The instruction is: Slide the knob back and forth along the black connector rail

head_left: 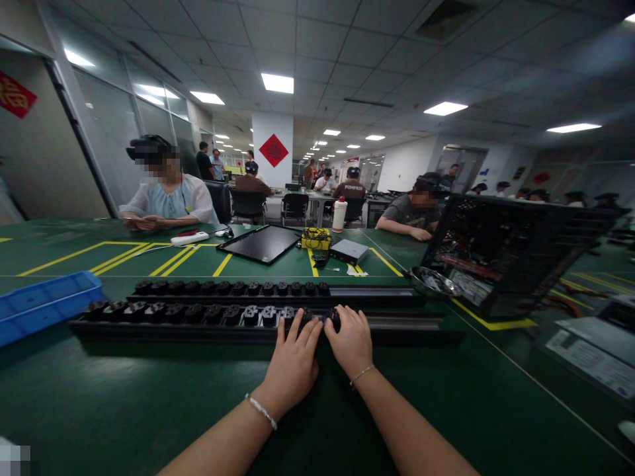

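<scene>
Across the green table lies a long black rail carrying a row of round black socket-like modules, some with pale faces. My left hand lies over the right end of that row, its fingers stretched out and touching the modules. Just to its right, my right hand has its fingers and thumb closed round another black module on the rail. The fingers partly hide these modules. Behind is a second black rail with similar modules on its left part.
A blue bin stands at the left. To the right are a metal bowl of small parts, an opened computer case and a metal box. Farther back are a black panel, a grey drive and two seated people.
</scene>
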`<state>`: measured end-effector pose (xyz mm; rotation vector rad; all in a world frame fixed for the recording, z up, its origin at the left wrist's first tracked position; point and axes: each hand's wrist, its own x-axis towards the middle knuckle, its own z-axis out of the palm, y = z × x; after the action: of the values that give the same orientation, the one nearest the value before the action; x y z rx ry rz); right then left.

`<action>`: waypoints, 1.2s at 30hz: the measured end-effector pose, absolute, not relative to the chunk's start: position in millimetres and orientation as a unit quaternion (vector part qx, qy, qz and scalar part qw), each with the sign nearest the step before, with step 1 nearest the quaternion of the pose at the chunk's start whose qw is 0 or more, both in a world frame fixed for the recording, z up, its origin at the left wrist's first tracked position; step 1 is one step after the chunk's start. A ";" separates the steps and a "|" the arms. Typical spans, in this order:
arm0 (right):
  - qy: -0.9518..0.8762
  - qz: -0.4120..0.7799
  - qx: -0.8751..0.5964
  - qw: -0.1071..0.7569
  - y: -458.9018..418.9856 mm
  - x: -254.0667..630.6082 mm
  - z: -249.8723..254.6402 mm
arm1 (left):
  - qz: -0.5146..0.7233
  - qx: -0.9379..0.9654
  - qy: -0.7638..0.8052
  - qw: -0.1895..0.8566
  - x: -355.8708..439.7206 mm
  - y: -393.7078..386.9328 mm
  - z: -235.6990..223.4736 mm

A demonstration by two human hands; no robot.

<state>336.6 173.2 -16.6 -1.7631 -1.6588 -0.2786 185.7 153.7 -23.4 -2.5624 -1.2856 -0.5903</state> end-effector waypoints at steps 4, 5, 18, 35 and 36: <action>-0.639 -0.104 -0.681 0.343 173.1 337.0 -16.7 | -0.201 -0.870 -0.436 0.110 185.6 154.4 -25.9; -0.639 -0.102 -0.682 0.341 173.0 337.2 -16.4 | -0.202 -0.871 -0.435 0.107 185.7 154.5 -26.3; -0.639 -0.102 -0.687 0.331 173.8 337.4 -16.7 | -0.201 -0.870 -0.438 0.101 186.2 152.5 -22.7; -0.635 -0.085 -0.690 0.337 174.1 336.8 -16.2 | -0.212 -0.874 -0.432 0.065 185.6 153.2 -21.8; -0.635 -0.083 -0.691 0.336 174.1 336.8 -16.2 | -0.211 -0.874 -0.432 0.068 185.6 153.4 -22.1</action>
<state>336.8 174.1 -16.2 -1.8013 -1.6547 -0.2175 185.6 153.4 -22.1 -2.6337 -1.3009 -0.6351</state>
